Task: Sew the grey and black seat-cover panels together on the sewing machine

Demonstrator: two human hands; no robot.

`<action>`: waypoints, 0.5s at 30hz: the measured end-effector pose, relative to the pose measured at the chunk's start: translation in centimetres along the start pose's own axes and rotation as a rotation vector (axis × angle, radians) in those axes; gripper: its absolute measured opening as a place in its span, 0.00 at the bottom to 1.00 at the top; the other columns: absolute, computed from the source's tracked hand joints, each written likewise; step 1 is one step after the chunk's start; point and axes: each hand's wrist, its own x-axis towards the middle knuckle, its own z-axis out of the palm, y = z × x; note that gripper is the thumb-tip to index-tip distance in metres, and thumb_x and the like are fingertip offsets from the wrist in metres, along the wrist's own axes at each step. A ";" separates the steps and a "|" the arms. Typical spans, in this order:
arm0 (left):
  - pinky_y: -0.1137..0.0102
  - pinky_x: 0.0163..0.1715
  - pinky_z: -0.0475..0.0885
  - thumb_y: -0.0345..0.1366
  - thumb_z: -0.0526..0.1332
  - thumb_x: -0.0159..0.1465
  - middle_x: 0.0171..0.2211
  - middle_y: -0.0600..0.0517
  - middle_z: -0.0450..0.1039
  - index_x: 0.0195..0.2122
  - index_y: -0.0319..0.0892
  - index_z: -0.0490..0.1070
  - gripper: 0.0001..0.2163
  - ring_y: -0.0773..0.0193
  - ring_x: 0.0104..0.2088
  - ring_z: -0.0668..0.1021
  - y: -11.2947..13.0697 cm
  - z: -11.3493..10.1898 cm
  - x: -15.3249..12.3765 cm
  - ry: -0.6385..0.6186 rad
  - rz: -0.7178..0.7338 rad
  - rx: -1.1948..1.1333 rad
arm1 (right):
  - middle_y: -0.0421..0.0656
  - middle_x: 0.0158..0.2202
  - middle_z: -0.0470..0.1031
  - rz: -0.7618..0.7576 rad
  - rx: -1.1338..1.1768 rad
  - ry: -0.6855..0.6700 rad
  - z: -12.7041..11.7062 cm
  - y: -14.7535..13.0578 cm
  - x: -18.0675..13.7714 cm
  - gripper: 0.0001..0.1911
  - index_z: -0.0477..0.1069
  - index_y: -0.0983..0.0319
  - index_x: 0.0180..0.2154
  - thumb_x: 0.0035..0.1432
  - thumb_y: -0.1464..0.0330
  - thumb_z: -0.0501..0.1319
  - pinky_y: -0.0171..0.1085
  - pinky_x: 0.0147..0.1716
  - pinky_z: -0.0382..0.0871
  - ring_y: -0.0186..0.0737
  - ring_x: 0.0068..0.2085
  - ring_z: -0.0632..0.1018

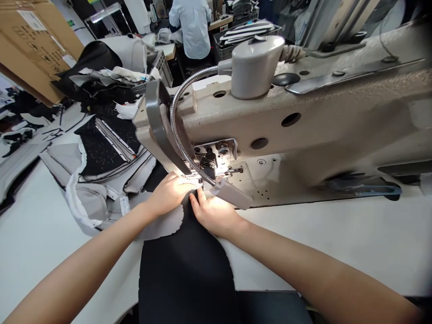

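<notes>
Both hands meet at the lit needle area of a sewing machine (209, 162). My left hand (168, 193) is closed, its fingertips together beside the presser foot, over a grey fabric piece (165, 222) with a notched edge. A long black fabric panel (189, 270) runs from the needle area down over the table's front edge. To the right of the needle, my right hand (218, 216) has its thumb and index finger at the black panel's upper end, the other fingers curled. The lamp head (232, 193) partly covers the stitching spot, and the fingertips hide the fabric edges there.
Grey and black sewn pieces (91, 193) are heaped left of the machine on the white table (30, 252). Behind them stand a dark fabric pile (97, 85) and a cardboard box (37, 45). A person in a light blue shirt (191, 27) sits farther back, near crates.
</notes>
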 end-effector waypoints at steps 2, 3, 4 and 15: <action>0.64 0.48 0.65 0.26 0.45 0.65 0.36 0.48 0.76 0.45 0.41 0.74 0.19 0.58 0.45 0.74 0.2 0.2 0.3 -0.008 -0.011 0.002 | 0.68 0.51 0.68 0.017 0.010 0.011 0.2 0.0 0.2 0.25 0.60 0.78 0.57 0.58 0.80 0.46 0.42 0.28 0.68 0.46 0.31 0.76; 0.63 0.47 0.66 0.26 0.45 0.65 0.37 0.48 0.76 0.45 0.41 0.74 0.19 0.58 0.46 0.74 0.3 0.3 0.5 -0.006 -0.018 0.004 | 0.68 0.51 0.67 0.021 0.006 0.011 0.2 0.0 0.3 0.25 0.60 0.78 0.57 0.57 0.80 0.46 0.41 0.27 0.68 0.46 0.31 0.76; 0.63 0.46 0.66 0.25 0.45 0.65 0.38 0.47 0.76 0.44 0.41 0.74 0.19 0.58 0.46 0.74 0.3 0.4 0.5 0.000 -0.021 0.004 | 0.68 0.52 0.67 0.020 -0.006 0.010 0.2 0.0 0.3 0.26 0.60 0.78 0.57 0.57 0.80 0.47 0.41 0.26 0.67 0.46 0.31 0.76; 0.62 0.52 0.66 0.23 0.47 0.64 0.38 0.48 0.75 0.43 0.39 0.73 0.16 0.58 0.47 0.73 1.0 1.2 0.3 -0.020 -0.014 0.005 | 0.68 0.49 0.69 -0.046 -0.055 0.065 -0.9 -0.6 -1.1 0.23 0.67 0.80 0.50 0.55 0.81 0.46 0.40 0.22 0.63 0.42 0.23 0.72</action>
